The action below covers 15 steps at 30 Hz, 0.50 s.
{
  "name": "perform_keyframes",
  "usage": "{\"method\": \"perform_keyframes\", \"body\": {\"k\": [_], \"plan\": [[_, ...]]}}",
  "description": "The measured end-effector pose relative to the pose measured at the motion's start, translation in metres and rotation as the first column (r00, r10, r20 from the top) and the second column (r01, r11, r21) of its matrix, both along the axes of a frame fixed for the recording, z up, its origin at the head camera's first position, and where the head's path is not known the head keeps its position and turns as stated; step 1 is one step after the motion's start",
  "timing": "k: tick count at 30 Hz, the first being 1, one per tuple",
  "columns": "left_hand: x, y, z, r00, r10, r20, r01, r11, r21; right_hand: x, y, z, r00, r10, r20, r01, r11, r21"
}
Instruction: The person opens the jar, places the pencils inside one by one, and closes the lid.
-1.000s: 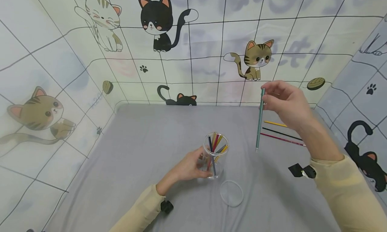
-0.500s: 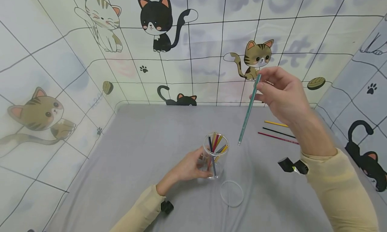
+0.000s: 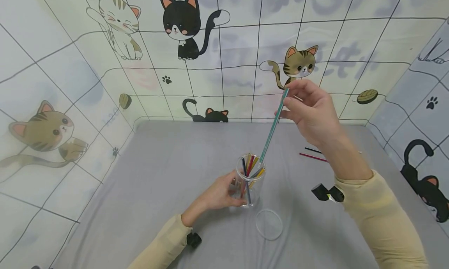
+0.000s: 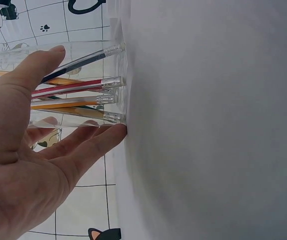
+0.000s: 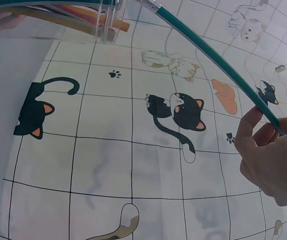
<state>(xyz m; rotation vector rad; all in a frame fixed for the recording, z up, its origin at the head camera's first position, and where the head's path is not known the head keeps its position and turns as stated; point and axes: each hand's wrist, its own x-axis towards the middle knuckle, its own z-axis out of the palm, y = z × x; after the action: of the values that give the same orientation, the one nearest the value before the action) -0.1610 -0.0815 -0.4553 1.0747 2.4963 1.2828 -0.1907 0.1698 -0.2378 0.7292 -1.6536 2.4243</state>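
In the head view my left hand (image 3: pixel 219 191) grips a clear jar (image 3: pixel 257 193) standing on the table, thumb on one side and fingers on the other. Several coloured pencils (image 4: pixel 78 92) lean inside it, metal-banded eraser ends down, as the left wrist view shows. My right hand (image 3: pixel 312 115) pinches a green pencil (image 3: pixel 273 128) near its upper end. The pencil slants down to the left, its eraser end at the jar's rim; whether it touches the rim I cannot tell. In the right wrist view, fingertips and thumb hold the green pencil (image 5: pixel 213 60) beside the jar's mouth.
A clear round lid (image 3: pixel 269 225) lies on the grey table cloth (image 3: pixel 168 163) in front of the jar. A dark pencil (image 3: pixel 312 149) and a red pencil (image 3: pixel 313 157) lie to the right, partly behind my right forearm. Cat-print curtains (image 3: pixel 242 78) surround the table.
My right hand has carried the green pencil leftward from the right side to the jar's mouth, tilting it on the way. The left hand and jar have stayed still. The yellow pencil is now hidden.
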Motion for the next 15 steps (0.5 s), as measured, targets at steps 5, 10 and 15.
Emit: {"method": "perform_keyframes", "body": {"k": [5, 10, 15], "plan": [[-0.001, 0.0, 0.0, 1.0, -0.003, -0.01, 0.003, 1.0, 0.009, 0.0, -0.008, -0.011, 0.999, 0.026, 0.04, -0.028, 0.998, 0.05], [-0.002, -0.001, -0.001, 1.0, -0.009, -0.013, 0.009, 1.0, 0.011, 0.0, -0.014, -0.023, 0.996, 0.049, 0.068, -0.056, 0.993, 0.108], [-0.001, -0.001, -0.002, 1.0, -0.009, -0.02, 0.01, 1.0, 0.013, -0.001, -0.018, -0.032, 0.994, 0.08, 0.075, -0.088, 0.99, 0.11]]}}
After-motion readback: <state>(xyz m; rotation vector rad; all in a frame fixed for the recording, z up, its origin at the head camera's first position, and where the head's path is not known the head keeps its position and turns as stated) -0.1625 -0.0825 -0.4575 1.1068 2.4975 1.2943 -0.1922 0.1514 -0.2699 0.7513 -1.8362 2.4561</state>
